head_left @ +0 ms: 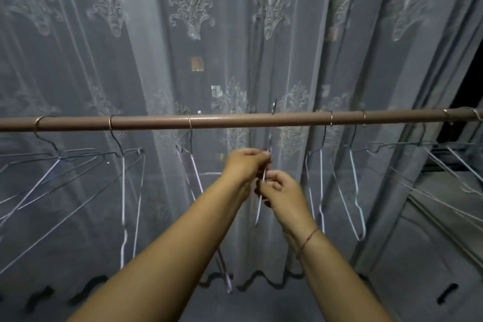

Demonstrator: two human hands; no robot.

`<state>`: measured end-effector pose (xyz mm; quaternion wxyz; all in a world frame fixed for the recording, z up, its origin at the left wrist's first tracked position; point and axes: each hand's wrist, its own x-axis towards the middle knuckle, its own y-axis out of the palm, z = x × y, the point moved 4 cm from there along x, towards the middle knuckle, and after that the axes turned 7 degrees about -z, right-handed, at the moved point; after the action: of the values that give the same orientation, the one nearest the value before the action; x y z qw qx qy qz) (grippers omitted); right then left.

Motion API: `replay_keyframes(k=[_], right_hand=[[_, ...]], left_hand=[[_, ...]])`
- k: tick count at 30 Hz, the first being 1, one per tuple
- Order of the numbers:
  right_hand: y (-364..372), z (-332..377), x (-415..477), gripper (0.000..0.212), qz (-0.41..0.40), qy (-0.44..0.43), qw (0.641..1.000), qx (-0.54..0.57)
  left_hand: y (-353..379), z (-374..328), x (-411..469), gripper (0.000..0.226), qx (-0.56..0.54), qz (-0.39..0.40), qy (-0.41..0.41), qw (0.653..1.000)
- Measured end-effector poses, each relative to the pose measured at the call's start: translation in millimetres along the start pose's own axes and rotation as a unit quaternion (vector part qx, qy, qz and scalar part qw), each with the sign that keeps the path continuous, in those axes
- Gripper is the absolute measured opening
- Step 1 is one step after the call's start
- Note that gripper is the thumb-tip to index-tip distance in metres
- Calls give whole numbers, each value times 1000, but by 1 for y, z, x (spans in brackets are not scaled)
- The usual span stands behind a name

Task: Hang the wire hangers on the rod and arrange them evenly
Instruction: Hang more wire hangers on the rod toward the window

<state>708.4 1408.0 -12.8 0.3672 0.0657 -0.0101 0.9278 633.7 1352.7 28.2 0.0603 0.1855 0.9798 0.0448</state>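
Sheer white embroidered curtain (261,60) fills the far background, and a brown round rod (235,120) runs left to right in front of it. Near its middle, a thin grey wire hanger (258,213) is seen edge-on with its hook showing at the rod's top edge; the left hand (245,165) pinches it high up and the right hand (282,191) grips it just below. Other wire hangers (122,191) hang along the rod, three to the left and several to the right.

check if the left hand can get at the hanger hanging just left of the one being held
Probably yes, but not while busy: the left hand pinches the held hanger with the right hand. The neighbouring hanger hangs close beside it on the rod, nothing between.
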Motion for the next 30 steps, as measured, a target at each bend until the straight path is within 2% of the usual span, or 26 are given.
replay_keyframes(k=[5, 11, 14, 17, 21, 25, 27, 30], right_hand=[[-9, 12, 12, 16, 0, -32, 999, -1], [-20, -18, -4, 21, 16, -4, 1000, -24], [-24, -30, -19, 15, 27, 9, 999, -31], [-30, -36, -27, 9, 2, 10, 999, -45], [-35, -36, -21, 19, -46, -15, 996, -69], [-36, -39, -16, 30, -49, -39, 982, -177], [-38, -37, -19, 33, -50, -71, 967, -240], [-45, -36, -24, 31, -38, -91, 941, -324]], left_hand=[[5, -7, 8, 19, -25, -21, -16, 999], [4, 23, 9, 16, -8, -18, -62, 998], [-3, 35, 5, 16, 8, -25, -66, 997], [-11, 44, -4, 19, 37, -4, -56, 998], [-26, 57, -15, 22, 82, 25, -29, 996], [-43, 68, -16, 15, 148, 16, -3, 989], [-49, 69, -17, 8, 172, 19, 12, 985], [-51, 69, -21, 9, 193, 38, 33, 980]])
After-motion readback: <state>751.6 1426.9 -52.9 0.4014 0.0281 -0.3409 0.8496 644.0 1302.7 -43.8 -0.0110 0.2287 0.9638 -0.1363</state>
